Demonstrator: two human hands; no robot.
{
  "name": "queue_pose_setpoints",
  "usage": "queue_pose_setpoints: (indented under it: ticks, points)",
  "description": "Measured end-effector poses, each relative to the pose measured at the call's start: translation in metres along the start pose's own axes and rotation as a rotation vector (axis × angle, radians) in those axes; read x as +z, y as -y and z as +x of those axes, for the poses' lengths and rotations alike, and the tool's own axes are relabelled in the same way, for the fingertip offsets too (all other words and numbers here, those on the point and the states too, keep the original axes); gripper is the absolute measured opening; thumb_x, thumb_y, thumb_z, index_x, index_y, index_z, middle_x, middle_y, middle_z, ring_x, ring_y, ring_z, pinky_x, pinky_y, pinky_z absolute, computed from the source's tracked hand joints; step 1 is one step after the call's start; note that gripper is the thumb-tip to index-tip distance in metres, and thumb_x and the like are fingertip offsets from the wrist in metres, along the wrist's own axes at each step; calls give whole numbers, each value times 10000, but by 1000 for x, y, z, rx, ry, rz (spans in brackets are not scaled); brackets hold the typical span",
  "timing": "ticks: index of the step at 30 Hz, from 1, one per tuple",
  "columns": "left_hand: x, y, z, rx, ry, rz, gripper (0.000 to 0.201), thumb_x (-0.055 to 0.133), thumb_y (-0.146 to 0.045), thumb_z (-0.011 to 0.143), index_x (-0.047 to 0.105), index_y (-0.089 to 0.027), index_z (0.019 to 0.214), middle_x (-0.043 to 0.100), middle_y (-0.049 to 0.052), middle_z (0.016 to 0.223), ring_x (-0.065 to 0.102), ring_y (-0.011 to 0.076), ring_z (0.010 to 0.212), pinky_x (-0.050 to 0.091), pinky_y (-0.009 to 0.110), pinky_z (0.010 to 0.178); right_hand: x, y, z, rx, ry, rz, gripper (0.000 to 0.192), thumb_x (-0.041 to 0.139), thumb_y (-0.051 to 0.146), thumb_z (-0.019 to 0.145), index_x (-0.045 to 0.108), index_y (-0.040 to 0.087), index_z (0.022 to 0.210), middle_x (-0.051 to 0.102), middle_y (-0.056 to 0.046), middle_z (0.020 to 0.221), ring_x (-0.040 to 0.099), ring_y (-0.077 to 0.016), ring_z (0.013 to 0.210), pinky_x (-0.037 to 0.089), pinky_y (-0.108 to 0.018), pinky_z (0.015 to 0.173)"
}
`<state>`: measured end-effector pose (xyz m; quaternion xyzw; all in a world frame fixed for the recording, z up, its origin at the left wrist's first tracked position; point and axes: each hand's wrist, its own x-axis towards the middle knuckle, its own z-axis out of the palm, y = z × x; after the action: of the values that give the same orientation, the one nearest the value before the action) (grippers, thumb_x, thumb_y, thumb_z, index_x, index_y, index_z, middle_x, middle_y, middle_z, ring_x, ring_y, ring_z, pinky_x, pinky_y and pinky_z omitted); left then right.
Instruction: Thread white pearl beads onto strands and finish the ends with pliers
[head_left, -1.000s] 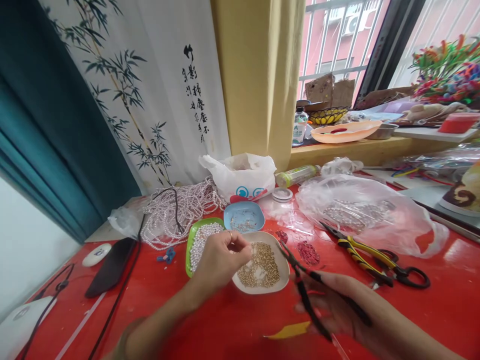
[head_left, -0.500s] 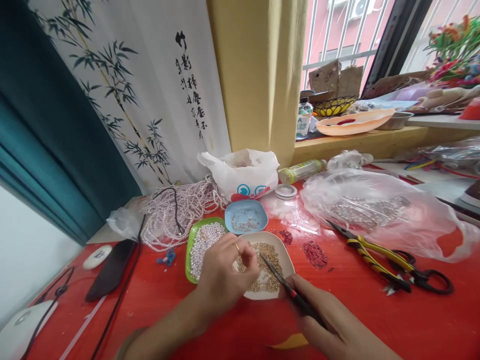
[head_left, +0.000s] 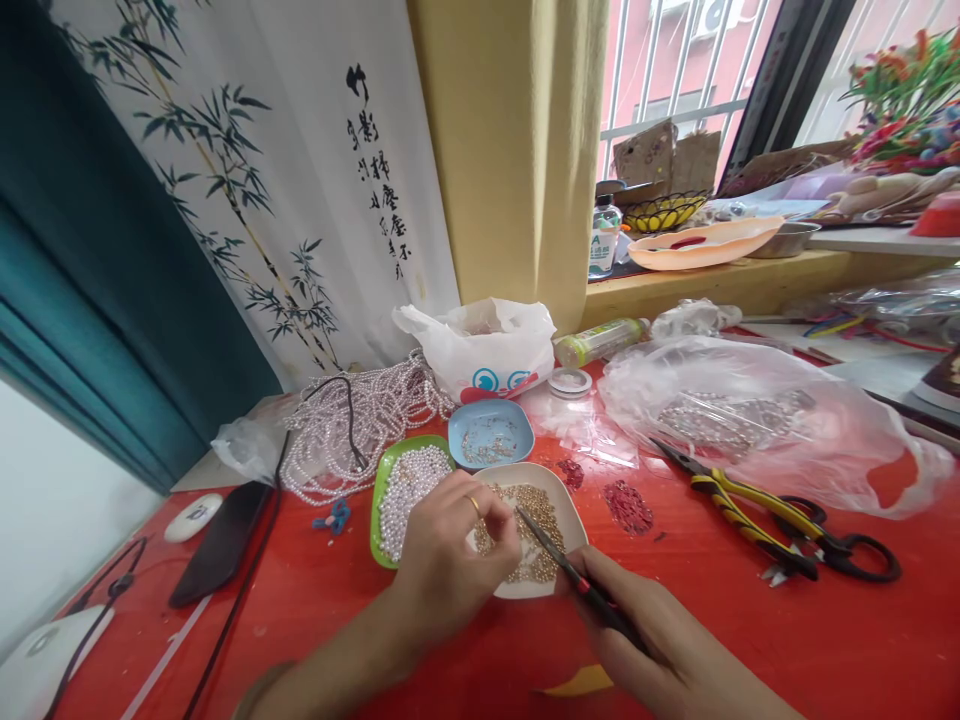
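My left hand (head_left: 459, 540) is closed in a pinch above the left edge of a cream dish (head_left: 574, 520) of gold beads (head_left: 536, 565). Whatever sits between its fingertips is too small or hidden to name. My right hand (head_left: 637, 610) grips tweezers (head_left: 585, 585) with dark handles, their pointed tip over the gold beads near my left fingers. A green dish (head_left: 377, 500) of white pearl beads (head_left: 412, 485) stands just left of the cream one. Behind them is a blue dish (head_left: 491, 408) with small metallic pieces.
Pliers (head_left: 739, 505) and black-handled scissors (head_left: 862, 560) lie to the right, before a clear plastic bag (head_left: 840, 430). Strung pearls (head_left: 330, 440), a white bag (head_left: 487, 350) and a bottle (head_left: 604, 342) line the back. A phone (head_left: 223, 545) and cable are at left; red bits (head_left: 628, 507) lie right of the dishes.
The view has shifted very slightly. Both hands keep almost the same pose, with the tweezers' tip still close to my left fingertips.
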<state>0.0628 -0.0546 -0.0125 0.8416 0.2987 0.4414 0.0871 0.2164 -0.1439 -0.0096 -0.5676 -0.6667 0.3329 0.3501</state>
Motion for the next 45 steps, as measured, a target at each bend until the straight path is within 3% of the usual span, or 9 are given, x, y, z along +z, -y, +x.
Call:
queue_pose_setpoints:
  ticks: [17, 21, 24, 27, 31, 35, 39, 42, 45]
  points:
    - [-1, -2, -1, 0, -23, -21, 142, 514, -42, 675, 507, -142, 574, 522, -8, 542, 469, 99, 555, 367, 213, 531, 7, -18, 6, -78, 1, -234, 139, 346, 168, 801, 484, 174, 813, 601, -50, 725, 532, -134, 592, 396, -236, 536]
    - [-1, 0, 0, -77, 34, -56, 140, 512, -64, 694, 529, -151, 585, 545, -9, 562, 488, 105, 573, 379, 225, 550, -1, -14, 10, -73, 21, -230, 133, 367, 205, 828, 494, 177, 805, 604, -42, 738, 532, -125, 608, 400, -224, 546]
    - [-2, 3, 2, -150, 63, -82, 142, 516, -77, 699, 525, -156, 581, 546, -13, 576, 496, 105, 583, 386, 233, 568, -15, -16, 8, -65, 55, -248, 161, 411, 262, 823, 522, 186, 911, 611, -47, 820, 565, -145, 710, 436, -237, 613]
    - [-3, 5, 3, -180, 63, -84, 140, 525, -88, 698, 520, -157, 576, 541, -16, 579, 495, 104, 585, 387, 234, 570, -32, -39, 5, -15, -30, -406, 258, 421, 328, 815, 535, 185, 995, 603, -80, 935, 572, -195, 824, 459, -296, 689]
    - [-5, 4, 4, -159, 46, -79, 135, 523, -96, 706, 528, -157, 585, 541, -15, 582, 493, 107, 594, 389, 238, 576, -49, -92, 5, 2, -270, -868, 336, 437, 348, 778, 573, 133, 997, 575, -142, 982, 523, -298, 936, 418, -437, 790]
    - [-6, 4, 6, -133, 52, -92, 122, 522, -100, 722, 561, -161, 624, 558, -5, 611, 499, 114, 625, 400, 248, 600, -54, -123, 8, -32, -331, -1120, 337, 438, 365, 792, 607, 121, 953, 574, -155, 965, 517, -303, 922, 406, -447, 794]
    - [-9, 3, 6, -114, 97, -130, 104, 548, -117, 722, 623, -180, 686, 610, 17, 737, 527, 130, 728, 418, 255, 655, -43, -98, 15, -81, -337, -1023, 387, 454, 411, 797, 579, 137, 1040, 542, -159, 1112, 483, -331, 1021, 378, -490, 834]
    - [-13, 0, 7, -213, 148, -260, 92, 559, -148, 726, 639, -181, 694, 611, 19, 719, 513, 109, 634, 396, 214, 538, -24, -51, 25, -98, -164, -617, 395, 420, 297, 834, 448, 178, 1210, 538, -119, 1129, 575, -207, 859, 462, -368, 731]
    - [-24, -5, 11, -365, 156, -547, 81, 567, -193, 731, 629, -161, 689, 605, 22, 664, 498, 93, 543, 399, 208, 486, -2, -8, 41, -246, 75, -166, 517, 501, 160, 768, 370, 196, 1267, 540, -83, 1116, 575, -120, 820, 472, -246, 697]
